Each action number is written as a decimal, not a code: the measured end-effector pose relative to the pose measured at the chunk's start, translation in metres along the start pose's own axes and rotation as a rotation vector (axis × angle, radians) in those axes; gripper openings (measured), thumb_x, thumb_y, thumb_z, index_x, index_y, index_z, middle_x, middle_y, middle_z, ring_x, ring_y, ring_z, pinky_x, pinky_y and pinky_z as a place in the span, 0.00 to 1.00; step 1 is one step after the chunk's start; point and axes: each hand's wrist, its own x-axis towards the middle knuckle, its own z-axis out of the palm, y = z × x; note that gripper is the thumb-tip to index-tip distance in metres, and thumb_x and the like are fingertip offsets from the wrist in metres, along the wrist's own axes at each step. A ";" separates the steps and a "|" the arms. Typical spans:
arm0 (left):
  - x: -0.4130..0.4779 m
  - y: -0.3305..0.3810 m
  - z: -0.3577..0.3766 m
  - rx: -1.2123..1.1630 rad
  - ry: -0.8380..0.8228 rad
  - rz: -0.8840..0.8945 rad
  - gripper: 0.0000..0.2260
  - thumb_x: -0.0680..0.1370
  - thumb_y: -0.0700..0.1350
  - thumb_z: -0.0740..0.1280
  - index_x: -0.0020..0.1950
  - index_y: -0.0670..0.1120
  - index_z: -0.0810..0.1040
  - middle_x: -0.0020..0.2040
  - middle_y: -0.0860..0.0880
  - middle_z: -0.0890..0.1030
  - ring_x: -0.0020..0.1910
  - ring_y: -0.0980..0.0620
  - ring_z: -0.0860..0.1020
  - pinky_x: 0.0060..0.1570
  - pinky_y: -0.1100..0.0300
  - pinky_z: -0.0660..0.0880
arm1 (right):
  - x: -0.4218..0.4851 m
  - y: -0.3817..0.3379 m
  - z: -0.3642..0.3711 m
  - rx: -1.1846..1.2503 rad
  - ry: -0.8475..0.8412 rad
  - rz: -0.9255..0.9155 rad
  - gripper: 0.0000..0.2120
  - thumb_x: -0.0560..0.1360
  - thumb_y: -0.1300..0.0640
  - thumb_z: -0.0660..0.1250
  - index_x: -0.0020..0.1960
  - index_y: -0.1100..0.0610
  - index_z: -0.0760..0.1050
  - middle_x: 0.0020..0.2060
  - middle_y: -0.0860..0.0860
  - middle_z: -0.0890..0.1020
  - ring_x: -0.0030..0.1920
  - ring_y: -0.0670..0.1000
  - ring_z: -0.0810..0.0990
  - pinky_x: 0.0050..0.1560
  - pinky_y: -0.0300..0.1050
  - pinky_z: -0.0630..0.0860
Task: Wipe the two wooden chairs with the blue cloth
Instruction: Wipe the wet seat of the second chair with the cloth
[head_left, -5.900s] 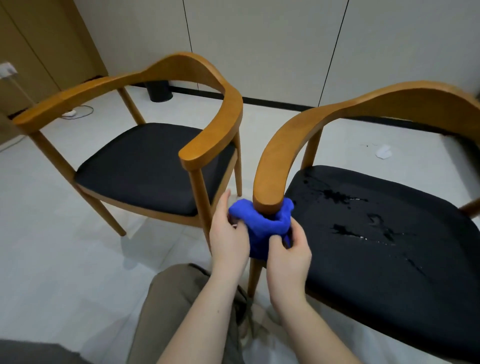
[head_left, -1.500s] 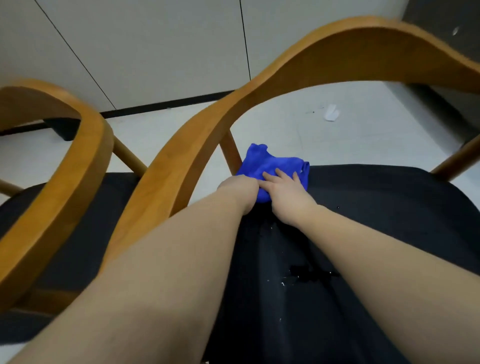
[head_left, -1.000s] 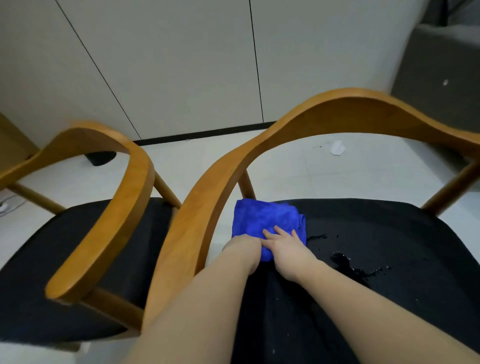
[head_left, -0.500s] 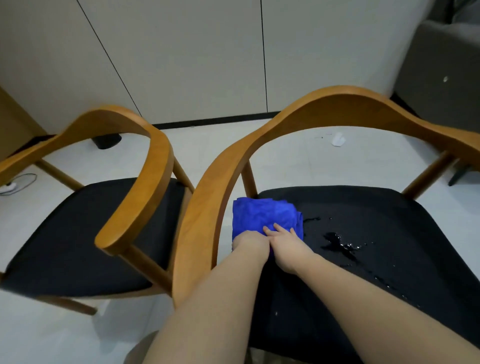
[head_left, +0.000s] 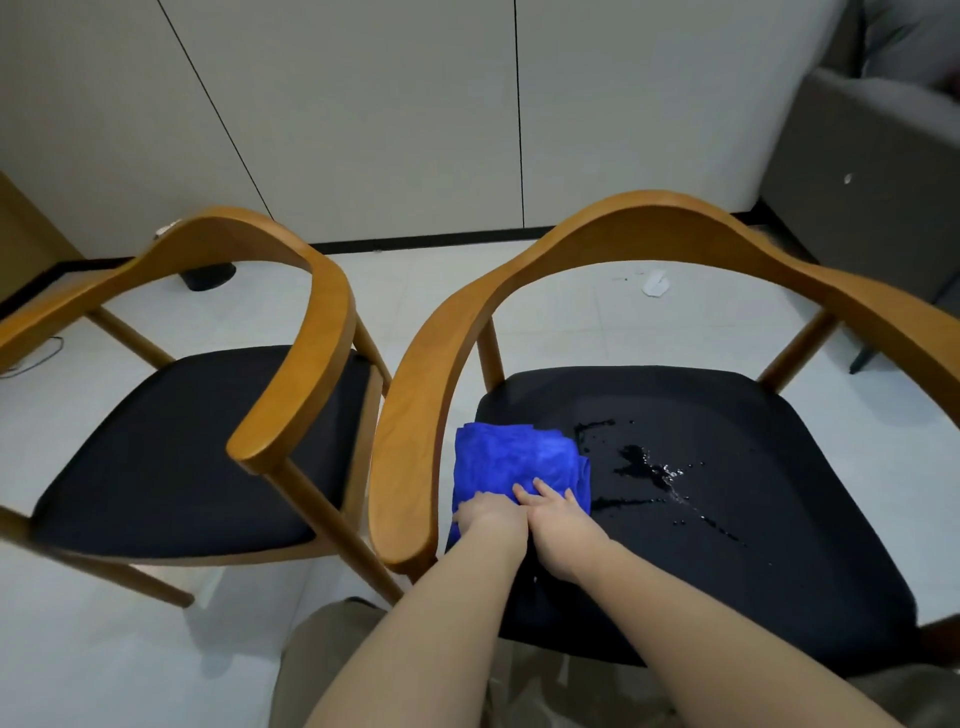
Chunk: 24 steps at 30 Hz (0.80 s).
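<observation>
I am pressing the blue cloth (head_left: 511, 462) down on the black seat (head_left: 779, 545) of the right chair (head_left: 675, 223), which is standing at my 1 o'clock. The cloth is lying folded at the seat's 9 o'clock edge, just inside the curved wooden armrest (head_left: 410, 415). My left hand (head_left: 488, 514) is sitting on the cloth's near left corner with its fingers curling down around the fabric, fingertips hidden. My right hand (head_left: 558, 519) is touching the left one and lying flat, fingers (head_left: 545, 491) straight and spread a little on the cloth's near edge, pointing to 12 o'clock. A wet spill (head_left: 644, 467) is glistening on the seat at 3 o'clock from the cloth, just beside it, with drops trailing off toward 4 o'clock. The left chair (head_left: 322, 322) is standing at my 10 o'clock, close beside the right one, with the same black seat. A white paper scrap (head_left: 655, 283) is lying on the pale floor (head_left: 104, 649) at 12 o'clock, behind the right chair. A grey sofa (head_left: 872, 171) is showing at 2 o'clock against the wall (head_left: 363, 104).
</observation>
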 end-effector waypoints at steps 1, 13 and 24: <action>-0.004 0.000 0.002 0.012 0.008 0.009 0.23 0.80 0.39 0.65 0.75 0.42 0.67 0.72 0.38 0.70 0.70 0.37 0.70 0.65 0.45 0.72 | -0.003 -0.002 0.001 0.001 -0.004 0.004 0.34 0.79 0.64 0.62 0.80 0.49 0.54 0.81 0.50 0.48 0.80 0.57 0.44 0.76 0.63 0.47; -0.045 0.000 0.032 0.070 0.098 0.088 0.21 0.81 0.38 0.63 0.74 0.42 0.68 0.73 0.39 0.69 0.70 0.39 0.70 0.61 0.47 0.75 | -0.036 -0.022 0.017 0.003 -0.017 0.035 0.34 0.79 0.66 0.61 0.80 0.49 0.54 0.81 0.50 0.49 0.80 0.56 0.44 0.77 0.62 0.48; -0.084 -0.001 0.045 0.086 0.120 0.151 0.19 0.79 0.38 0.67 0.71 0.41 0.72 0.68 0.40 0.74 0.66 0.41 0.74 0.61 0.48 0.74 | -0.072 -0.041 0.014 0.007 -0.073 0.041 0.35 0.78 0.70 0.59 0.81 0.53 0.52 0.81 0.50 0.49 0.80 0.55 0.45 0.78 0.60 0.49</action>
